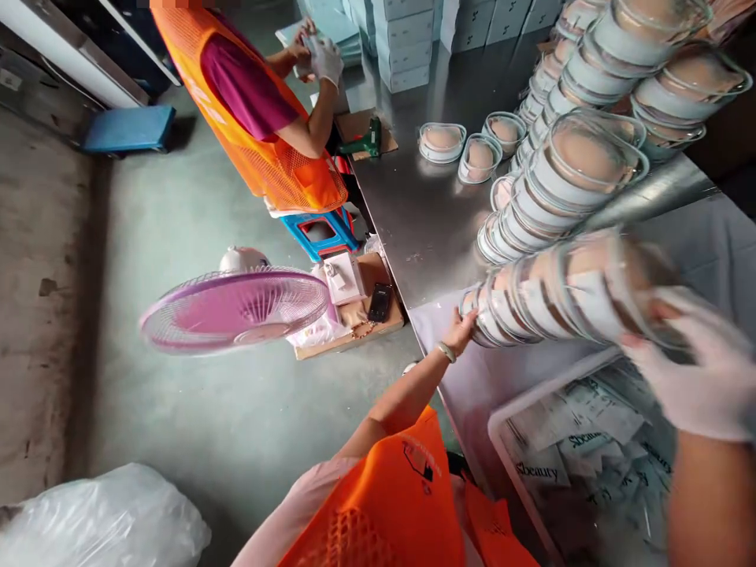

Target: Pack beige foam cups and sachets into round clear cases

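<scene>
A tall stack of clear-lidded containers (537,303) with white paper bands and skin-toned contents leans across the near end of the table. My left hand (459,331), bare with a bracelet at the wrist, is closed around the stack's bottom end. At its top end is my right hand (702,362) in a white glove, thumb and fingers curled about the uppermost container. That hand and container are blurred. Right beside it stands another stack of the same containers (549,189).
Further stacks (626,47) and several loose containers (442,142) stand on the metal table (407,236). A bin (502,429) of printed packets is below right. A co-worker in an orange vest (260,102), a green glue gun (369,138), white boxes (407,43) and a pink fan (236,311) are leftward.
</scene>
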{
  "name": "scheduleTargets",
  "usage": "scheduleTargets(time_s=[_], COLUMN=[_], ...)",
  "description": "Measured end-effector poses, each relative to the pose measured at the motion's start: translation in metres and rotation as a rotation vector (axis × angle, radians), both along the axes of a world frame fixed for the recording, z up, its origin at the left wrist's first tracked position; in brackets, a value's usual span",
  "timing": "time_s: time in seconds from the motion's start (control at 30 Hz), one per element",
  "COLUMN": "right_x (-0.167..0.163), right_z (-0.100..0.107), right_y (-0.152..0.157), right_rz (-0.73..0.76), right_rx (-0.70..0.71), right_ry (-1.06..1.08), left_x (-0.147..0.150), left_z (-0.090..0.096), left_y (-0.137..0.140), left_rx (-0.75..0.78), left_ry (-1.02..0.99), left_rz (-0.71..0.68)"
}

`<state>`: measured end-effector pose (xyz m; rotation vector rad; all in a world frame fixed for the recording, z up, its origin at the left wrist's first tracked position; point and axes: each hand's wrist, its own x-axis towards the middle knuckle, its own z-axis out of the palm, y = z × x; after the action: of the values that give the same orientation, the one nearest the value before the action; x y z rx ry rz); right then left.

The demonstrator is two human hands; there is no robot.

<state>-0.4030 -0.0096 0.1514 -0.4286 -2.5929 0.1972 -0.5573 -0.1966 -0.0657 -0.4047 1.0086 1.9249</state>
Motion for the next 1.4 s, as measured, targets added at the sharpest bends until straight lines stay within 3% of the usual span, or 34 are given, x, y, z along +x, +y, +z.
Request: scheduleTargets(time_s=[0.13, 0.23, 0.43, 0.53, 0.6, 0.67, 0.77, 0.87, 0.93, 1.0, 1.07, 1.13, 1.27, 1.4], right_x=[-0.084, -0.115, -0.159, -0.176, -0.183, -0.185, -0.172, -0.135, -0.102, -0.069, -0.043, -0.023, -0.002, 0.006], right_z=[-0.022, -0.016, -0.015, -0.014, -0.011, -0.009, -0.017, -0.043, -0.066, -0.088, -0.104, -0.115, -0.131, -0.142], right_y=[-0.014, -0.017, 0.001, 0.004, 0.004, 0.001, -0.009, -0.028, -0.048, -0.072, -0.095, -0.114, -0.129, -0.129], right_rz=[0.338, 0.403, 0.329, 0.221, 0.131, 0.068, 0.064, 0.104, 0.124, 0.132, 0.125, 0.102, 0.021, 0.01], right_rx=[0.293, 0.433, 0.5, 0.506, 0.44, 0.358, 0.303, 0.296, 0.268, 0.218, 0.16, 0.087, -0.037, -0.049], right_ry=[0.141, 0.089, 0.102, -0.007, -0.084, -0.147, -0.121, 0.051, 0.109, 0.076, -0.007, -0.081, -0.134, -0.149], left_x=[-0.043, -0.07, -0.12, -0.134, -0.136, -0.127, -0.097, -0.064, -0.053, -0.054, -0.064, -0.077, -0.093, -0.095], left_z=[-0.032, -0.046, -0.061, -0.059, -0.058, -0.063, -0.086, -0.127, -0.158, -0.187, -0.213, -0.234, -0.264, -0.276], left_y=[0.032, 0.063, 0.114, 0.126, 0.12, 0.091, 0.0, -0.114, -0.177, -0.216, -0.233, -0.236, -0.233, -0.237], left_rx=[-0.237, -0.219, -0.166, -0.163, -0.191, -0.24, -0.444, -0.963, -1.298, -1.48, -1.498, -1.455, -1.414, -1.392], left_ry=[0.241, 0.3, 0.294, 0.365, 0.539, 0.825, 1.169, 1.052, 0.848, 0.714, 0.702, 0.751, 0.783, 0.8], left_rz=[0.158, 0.243, 0.43, 0.37, 0.284, 0.217, 0.228, 0.228, -0.052, -0.498, -0.87, -1.038, -1.093, -1.095])
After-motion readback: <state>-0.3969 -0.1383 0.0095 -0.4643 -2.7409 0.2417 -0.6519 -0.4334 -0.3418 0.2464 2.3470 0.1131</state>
